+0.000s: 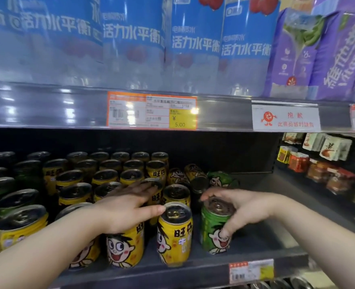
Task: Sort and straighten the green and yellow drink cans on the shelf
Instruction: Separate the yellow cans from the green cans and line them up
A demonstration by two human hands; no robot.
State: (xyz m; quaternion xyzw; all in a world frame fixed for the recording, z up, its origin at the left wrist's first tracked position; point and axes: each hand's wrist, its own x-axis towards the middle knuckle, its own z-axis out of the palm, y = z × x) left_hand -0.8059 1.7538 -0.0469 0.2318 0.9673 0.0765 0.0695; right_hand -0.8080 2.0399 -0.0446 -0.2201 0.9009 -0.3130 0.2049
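**Both hands on the front-row cans**

Straight-fingered, the left hand (128, 207) lies flat across the tops of upright yellow cartoon-faced drink cans (124, 247). At the row's right end, the right hand (241, 205) grips the green cartoon-faced drink can (209, 226) from above, fingers curled round its rim. Probably full: weighty, stiff, smooth-sided, best held round rim or body. Behind it, tipped cans (195, 176) lie on the dark grey metal shelf (262, 243), smooth enough for sliding. Blue bottle packs (130, 38) stand above; snack packets (318, 170) fill the right.
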